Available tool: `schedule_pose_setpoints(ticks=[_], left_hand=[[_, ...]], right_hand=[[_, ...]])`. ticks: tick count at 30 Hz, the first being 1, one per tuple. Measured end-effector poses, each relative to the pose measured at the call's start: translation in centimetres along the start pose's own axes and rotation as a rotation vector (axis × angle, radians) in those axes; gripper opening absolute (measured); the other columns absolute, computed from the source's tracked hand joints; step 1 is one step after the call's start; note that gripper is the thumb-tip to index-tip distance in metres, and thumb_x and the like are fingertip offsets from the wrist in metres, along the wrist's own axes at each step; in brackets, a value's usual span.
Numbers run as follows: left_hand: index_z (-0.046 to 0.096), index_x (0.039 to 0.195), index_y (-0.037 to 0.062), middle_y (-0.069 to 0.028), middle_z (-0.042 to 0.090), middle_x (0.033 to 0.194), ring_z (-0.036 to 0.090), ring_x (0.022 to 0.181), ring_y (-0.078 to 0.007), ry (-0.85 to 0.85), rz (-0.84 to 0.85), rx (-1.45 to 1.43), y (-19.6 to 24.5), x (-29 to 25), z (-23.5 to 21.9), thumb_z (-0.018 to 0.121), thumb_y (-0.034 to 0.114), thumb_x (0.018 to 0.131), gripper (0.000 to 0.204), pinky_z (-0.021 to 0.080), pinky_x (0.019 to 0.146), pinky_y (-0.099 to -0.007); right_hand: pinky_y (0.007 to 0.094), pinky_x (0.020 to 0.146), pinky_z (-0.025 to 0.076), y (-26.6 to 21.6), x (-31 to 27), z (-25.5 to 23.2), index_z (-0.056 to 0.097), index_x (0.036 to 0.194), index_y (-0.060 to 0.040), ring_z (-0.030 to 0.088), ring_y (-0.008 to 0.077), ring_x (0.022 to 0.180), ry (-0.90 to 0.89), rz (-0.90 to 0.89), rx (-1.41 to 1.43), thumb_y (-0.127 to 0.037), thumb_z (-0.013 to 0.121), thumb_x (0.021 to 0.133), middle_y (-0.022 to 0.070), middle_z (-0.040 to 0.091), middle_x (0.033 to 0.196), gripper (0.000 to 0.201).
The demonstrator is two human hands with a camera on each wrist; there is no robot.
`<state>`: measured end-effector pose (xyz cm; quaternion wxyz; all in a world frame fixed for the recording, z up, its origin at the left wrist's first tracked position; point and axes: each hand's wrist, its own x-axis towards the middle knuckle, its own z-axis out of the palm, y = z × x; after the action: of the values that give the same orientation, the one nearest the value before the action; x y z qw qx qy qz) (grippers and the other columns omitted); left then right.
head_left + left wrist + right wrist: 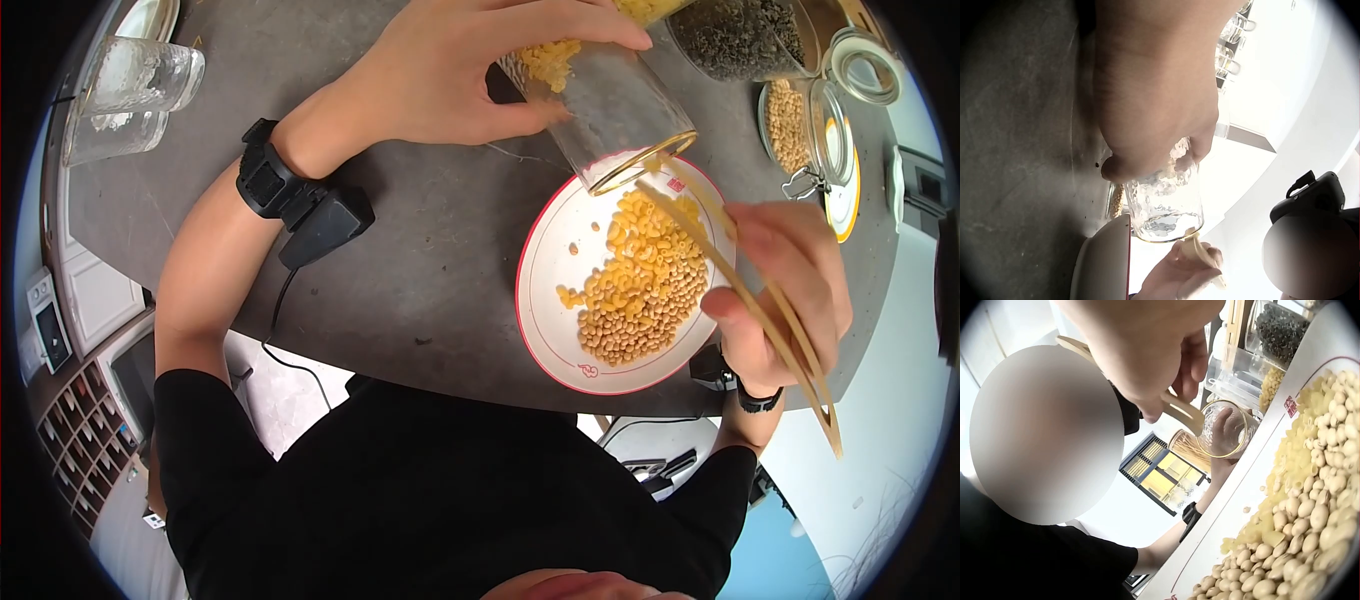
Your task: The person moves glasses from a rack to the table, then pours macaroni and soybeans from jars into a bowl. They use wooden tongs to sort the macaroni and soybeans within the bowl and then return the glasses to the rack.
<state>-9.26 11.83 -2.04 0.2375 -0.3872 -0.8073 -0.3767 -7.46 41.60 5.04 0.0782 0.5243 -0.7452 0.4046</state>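
Note:
My left hand grips a clear glass with a gold rim, thumb on one side and fingers on the other. The glass lies tilted, its mouth over the far rim of a white plate edged in red. Yellow macaroni sits at its closed end. On the plate, more macaroni lies against a heap of soybeans. My right hand holds wooden tongs above the plate's right side. The tips of the tongs are right at the glass's mouth, as the right wrist view also shows.
At the back right stand a clear container of dark dried leaves and a jar of soybeans with its lid swung open. Clear tumblers are at the far left. A black cable runs off the table's near edge.

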Motion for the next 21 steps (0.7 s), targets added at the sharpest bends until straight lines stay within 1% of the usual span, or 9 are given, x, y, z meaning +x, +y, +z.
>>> schedule_pose_setpoints(ticks=[1, 2, 3, 5, 6, 7, 9, 10, 21], left_hand=[[0.064, 0.137, 0.0128, -0.01, 0.062, 0.127, 0.058, 0.117, -0.0305, 0.004, -0.001, 0.003, 0.0, 0.1, 0.0, 0.08, 0.01, 0.075, 0.063, 0.046, 0.103, -0.0442], [0.064, 0.137, 0.0128, -0.01, 0.062, 0.127, 0.058, 0.117, -0.0305, 0.003, 0.002, 0.005, -0.1, 0.2, 0.0, 0.08, 0.01, 0.075, 0.063, 0.046, 0.103, -0.0442], [0.064, 0.136, 0.0127, -0.0101, 0.062, 0.127, 0.058, 0.117, -0.0305, -0.001, 0.005, 0.002, -0.1, 0.1, 0.0, 0.08, 0.01, 0.075, 0.063, 0.046, 0.103, -0.0442], [0.064, 0.136, 0.0127, -0.0102, 0.062, 0.127, 0.058, 0.117, -0.0305, -0.004, 0.005, -0.003, -0.1, 0.0, 0.0, 0.08, 0.011, 0.076, 0.063, 0.046, 0.103, -0.0442], [0.064, 0.136, 0.0127, -0.0102, 0.062, 0.128, 0.058, 0.117, -0.0306, -0.009, 0.0, 0.005, 0.0, 0.1, -0.1, 0.08, 0.011, 0.076, 0.063, 0.046, 0.103, -0.0442], [0.064, 0.136, 0.0127, -0.0103, 0.062, 0.128, 0.058, 0.117, -0.0307, -0.015, -0.003, 0.014, 0.0, 0.1, -0.1, 0.08, 0.011, 0.076, 0.062, 0.046, 0.103, -0.0442], [0.064, 0.136, 0.0127, -0.0103, 0.062, 0.128, 0.058, 0.118, -0.0308, -0.019, 0.002, 0.013, -0.1, 0.1, -0.2, 0.08, 0.011, 0.076, 0.062, 0.046, 0.103, -0.0442], [0.064, 0.136, 0.0127, -0.0103, 0.062, 0.128, 0.058, 0.118, -0.0309, -0.02, 0.005, 0.01, -0.1, 0.1, -0.2, 0.08, 0.012, 0.076, 0.062, 0.046, 0.103, -0.0442], [0.063, 0.137, 0.0128, -0.01, 0.062, 0.128, 0.058, 0.117, -0.03, -0.005, 0.017, 0.012, -0.2, 0.0, 0.0, 0.08, 0.011, 0.076, 0.063, 0.046, 0.103, -0.0438]], right_hand=[[0.0378, 0.061, 0.051, 0.2, 0.2, 0.0, 0.071, 0.099, 0.0031, 0.068, 0.0284, 0.073, 0.058, -0.023, -0.101, -0.032, 0.084, 0.085, 0.0176, 0.072, 0.092, 0.04], [0.0368, 0.058, 0.05, 0.3, 0.2, 0.3, 0.072, 0.097, 0.0025, 0.068, 0.0276, 0.071, 0.076, -0.065, -0.099, -0.033, 0.086, 0.081, 0.0165, 0.072, 0.088, 0.041], [0.0368, 0.058, 0.05, 0.3, 0.1, 0.4, 0.072, 0.097, 0.0025, 0.068, 0.0276, 0.071, 0.078, -0.065, -0.098, -0.033, 0.086, 0.081, 0.0165, 0.072, 0.088, 0.041], [0.0352, 0.054, 0.049, 0.3, -0.1, 0.4, 0.073, 0.094, 0.0017, 0.066, 0.0253, 0.066, -0.115, -0.065, 0.147, -0.034, 0.088, 0.077, 0.0138, 0.071, 0.081, 0.042], [0.0338, 0.051, 0.046, -0.4, 0.2, 0.0, 0.074, 0.091, -0.0011, 0.064, 0.0224, 0.061, -0.249, 0.029, 0.122, -0.033, 0.09, 0.071, 0.0092, 0.069, 0.074, 0.041], [0.0338, 0.051, 0.046, -0.7, 0.1, 0.2, 0.074, 0.091, -0.0011, 0.064, 0.0224, 0.061, -0.248, 0.03, 0.121, -0.033, 0.09, 0.071, 0.0092, 0.069, 0.074, 0.041], [0.0329, 0.051, 0.045, -1.0, -0.2, 0.9, 0.076, 0.091, -0.0043, 0.063, 0.0209, 0.06, -0.34, 0.073, 0.117, -0.031, 0.091, 0.067, 0.0059, 0.067, 0.072, 0.039], [0.0325, 0.051, 0.044, -1.0, -0.3, 1.3, 0.076, 0.09, -0.0065, 0.062, 0.0211, 0.059, -0.323, 0.089, 0.087, -0.031, 0.092, 0.065, 0.0044, 0.065, 0.07, 0.038], [0.0327, 0.051, 0.045, -0.7, -0.9, 2.1, 0.075, 0.088, -0.0056, 0.061, 0.0222, 0.058, -0.346, 0.098, 0.125, -0.021, 0.091, 0.067, 0.0053, 0.065, 0.07, 0.03]])
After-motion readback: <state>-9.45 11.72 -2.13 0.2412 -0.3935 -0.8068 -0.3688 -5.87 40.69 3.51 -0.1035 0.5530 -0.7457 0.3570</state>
